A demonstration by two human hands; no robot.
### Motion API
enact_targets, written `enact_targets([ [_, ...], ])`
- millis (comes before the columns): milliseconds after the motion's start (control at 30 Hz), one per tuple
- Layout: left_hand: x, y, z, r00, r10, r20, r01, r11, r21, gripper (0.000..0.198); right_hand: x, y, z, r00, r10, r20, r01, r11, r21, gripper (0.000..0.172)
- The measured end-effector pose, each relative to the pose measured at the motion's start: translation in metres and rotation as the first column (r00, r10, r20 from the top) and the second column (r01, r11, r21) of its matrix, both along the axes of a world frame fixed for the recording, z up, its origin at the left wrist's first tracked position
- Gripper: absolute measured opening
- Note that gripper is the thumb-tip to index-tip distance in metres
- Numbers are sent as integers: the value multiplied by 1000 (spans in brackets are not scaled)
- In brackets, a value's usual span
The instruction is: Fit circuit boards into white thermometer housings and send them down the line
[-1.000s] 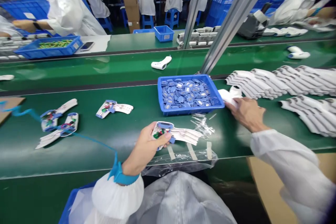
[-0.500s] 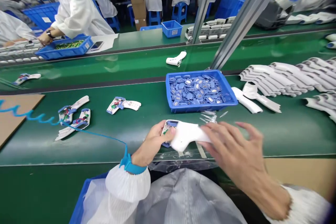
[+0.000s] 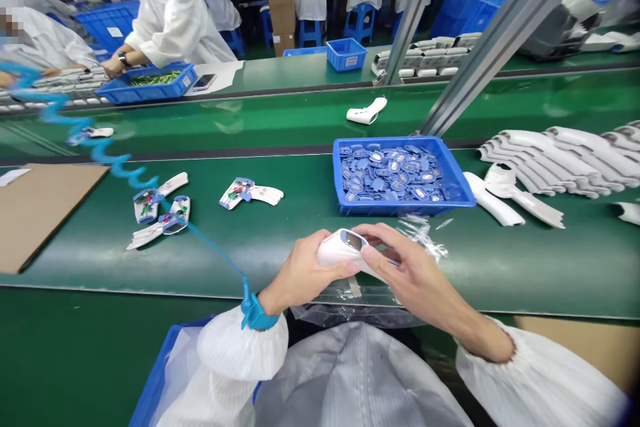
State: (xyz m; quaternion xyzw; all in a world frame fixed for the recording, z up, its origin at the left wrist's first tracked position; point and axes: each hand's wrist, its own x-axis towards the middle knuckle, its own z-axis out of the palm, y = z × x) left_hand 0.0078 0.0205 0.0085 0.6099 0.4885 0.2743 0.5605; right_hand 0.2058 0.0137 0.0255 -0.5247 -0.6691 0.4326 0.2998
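White device (image 3: 331, 250) now turned, screen (image 3: 354, 240) upward; joining apparently well along. Left hand (image 3: 301, 271) and right hand (image 3: 411, 273) both grasp it.

The white device (image 3: 331, 251), open earlier, now looks closed and shows its screen (image 3: 354, 240); the right hand (image 3: 413, 273) has come onto it.

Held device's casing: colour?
The casing is white; it shows best in the head view.
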Motion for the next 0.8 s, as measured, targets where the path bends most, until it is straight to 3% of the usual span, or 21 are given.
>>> enact_targets([
  [67, 1, -2, 2, 999, -34, -39, 34, 999, 14, 43, -22, 6, -1, 994, -89, 61, 84, 993, 85, 37],
  [133, 3, -6, 3, 996, -74, -57, 76, 997, 25, 32, -44, 10, -5, 957, -210, 199, 161, 958, 238, 48],
  [233, 5, -12, 2, 971, -141, -191, 159, 984, 80, 20, -66, 14, -10, 891, -346, 293, 159, 844, 513, 58],
  [333, 6, -15, -1, 943, -74, -325, 150, 966, 213, 19, -72, 15, -8, 899, -379, 220, 150, 738, 658, 54],
  [400, 6, -14, 0, 933, 10, -359, 99, 954, 282, 21, -70, 16, -4, 893, -415, 175, 201, 714, 670, 55],
  [467, 6, -13, 1, 937, 53, -344, 63, 946, 319, 19, -68, 17, 1, 878, -432, 204, 215, 739, 638, 53],
  [567, 7, -12, 4, 944, 16, -330, 89, 950, 299, 18, -66, 18, 2, 873, -394, 287, 150, 777, 611, 53],
  [700, 9, -14, 3, 882, 70, -467, 125, 919, 374, 23, -64, 17, -1, 881, -399, 253, 167, 764, 624, 57],
  [800, 8, -15, 0, 943, 67, -325, 49, 941, 335, 22, -60, 15, 1, 867, -455, 201, 235, 730, 641, 58],
])
